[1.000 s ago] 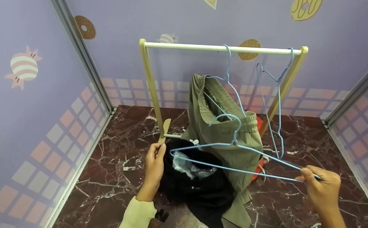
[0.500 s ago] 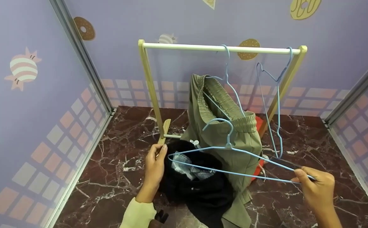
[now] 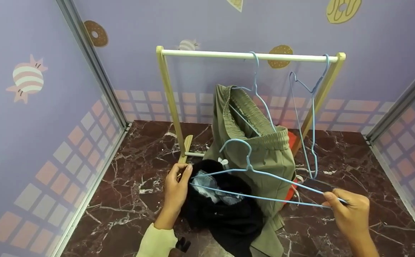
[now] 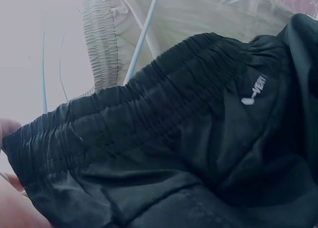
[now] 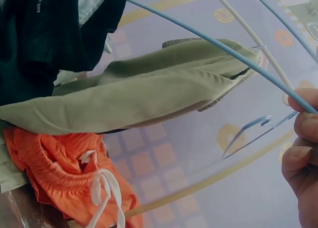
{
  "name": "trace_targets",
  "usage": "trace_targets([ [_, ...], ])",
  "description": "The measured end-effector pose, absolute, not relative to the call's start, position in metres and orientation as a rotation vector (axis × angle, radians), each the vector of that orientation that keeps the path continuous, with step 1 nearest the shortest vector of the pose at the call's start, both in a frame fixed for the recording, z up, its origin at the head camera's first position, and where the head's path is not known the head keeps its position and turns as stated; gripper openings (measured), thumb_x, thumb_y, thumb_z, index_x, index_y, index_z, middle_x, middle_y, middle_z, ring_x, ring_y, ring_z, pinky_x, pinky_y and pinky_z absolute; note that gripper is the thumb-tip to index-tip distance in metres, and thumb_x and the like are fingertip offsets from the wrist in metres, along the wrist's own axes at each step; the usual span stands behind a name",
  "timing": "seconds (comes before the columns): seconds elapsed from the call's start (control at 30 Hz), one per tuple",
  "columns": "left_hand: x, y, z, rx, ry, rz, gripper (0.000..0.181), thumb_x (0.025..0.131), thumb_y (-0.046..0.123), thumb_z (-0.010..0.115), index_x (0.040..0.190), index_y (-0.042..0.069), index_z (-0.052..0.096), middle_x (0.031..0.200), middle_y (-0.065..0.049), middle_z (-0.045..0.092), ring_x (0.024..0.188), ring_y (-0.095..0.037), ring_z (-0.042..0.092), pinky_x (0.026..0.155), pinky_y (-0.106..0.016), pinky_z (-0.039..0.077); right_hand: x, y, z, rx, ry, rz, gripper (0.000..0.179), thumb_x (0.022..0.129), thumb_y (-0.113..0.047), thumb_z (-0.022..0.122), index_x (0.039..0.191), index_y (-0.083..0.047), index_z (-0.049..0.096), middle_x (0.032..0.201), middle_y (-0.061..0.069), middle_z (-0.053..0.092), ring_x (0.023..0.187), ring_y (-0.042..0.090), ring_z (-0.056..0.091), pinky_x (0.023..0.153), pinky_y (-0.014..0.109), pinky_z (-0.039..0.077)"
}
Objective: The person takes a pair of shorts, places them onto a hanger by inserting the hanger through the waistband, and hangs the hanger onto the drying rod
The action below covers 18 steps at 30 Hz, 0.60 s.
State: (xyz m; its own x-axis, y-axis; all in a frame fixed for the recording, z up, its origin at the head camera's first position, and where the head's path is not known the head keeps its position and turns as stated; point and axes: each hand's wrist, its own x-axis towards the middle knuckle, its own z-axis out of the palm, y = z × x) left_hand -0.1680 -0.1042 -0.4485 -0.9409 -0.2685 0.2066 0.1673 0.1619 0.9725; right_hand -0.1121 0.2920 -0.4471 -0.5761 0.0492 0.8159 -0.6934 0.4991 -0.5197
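My left hand (image 3: 176, 187) pinches the left side of the elastic waistband of black pants (image 3: 228, 221). Small white lettering shows on the pants' dark fabric (image 4: 198, 118) in the left wrist view. The waistband gapes, and a pale blue, denim-like cloth (image 3: 205, 185) shows inside. A light blue hanger (image 3: 249, 167) lies across the opening, hook upward. Its right end is gripped by my right hand (image 3: 350, 210), thumb over the wire. The hanger's left end reaches into the waistband opening beside my left fingers.
Behind stands a wooden rack with a white rail (image 3: 207, 54). Olive pants (image 3: 268, 157) hang from it on another blue hanger. A bare blue hanger (image 3: 313, 125) hangs at the right end. Orange shorts (image 5: 74, 163) with a white drawstring lie low behind the olive pants.
My right hand has moved left with the hanger. The hanger's left end, earlier over the opening, is now at the waistband's left inner side. My left hand has barely moved.
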Motion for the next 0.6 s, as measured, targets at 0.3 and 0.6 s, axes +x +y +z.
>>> trace_targets([
  [0.3, -0.176, -0.103, -0.465, -0.002, -2.142, -1.821, 0.013, 0.092, 0.020, 0.067, 0.098, 0.008, 0.067, 0.089, -0.004, 0.065, 0.084, -0.011, 0.058, 0.081, -0.024, 0.046, -0.112, 0.277, -0.449, 0.535, -1.956, 1.087, 0.046, 0.087, -0.011, 0.071, 0.047, -0.014, 0.047, 0.049, -0.006, 0.060, 0.042, -0.008, 0.048, 0.037, 0.011, 0.022],
  [0.6, -0.175, -0.102, -0.463, -0.070, -2.148, -1.808, 0.013, 0.091, 0.021, 0.068, 0.097, 0.009, 0.067, 0.090, -0.004, 0.067, 0.084, -0.011, 0.059, 0.080, -0.023, 0.046, -0.115, 0.265, -0.454, 0.576, -1.933, 1.068, 0.049, 0.088, -0.020, 0.070, 0.048, -0.014, 0.043, 0.045, 0.002, 0.055, 0.040, -0.002, 0.049, 0.038, 0.009, 0.022],
])
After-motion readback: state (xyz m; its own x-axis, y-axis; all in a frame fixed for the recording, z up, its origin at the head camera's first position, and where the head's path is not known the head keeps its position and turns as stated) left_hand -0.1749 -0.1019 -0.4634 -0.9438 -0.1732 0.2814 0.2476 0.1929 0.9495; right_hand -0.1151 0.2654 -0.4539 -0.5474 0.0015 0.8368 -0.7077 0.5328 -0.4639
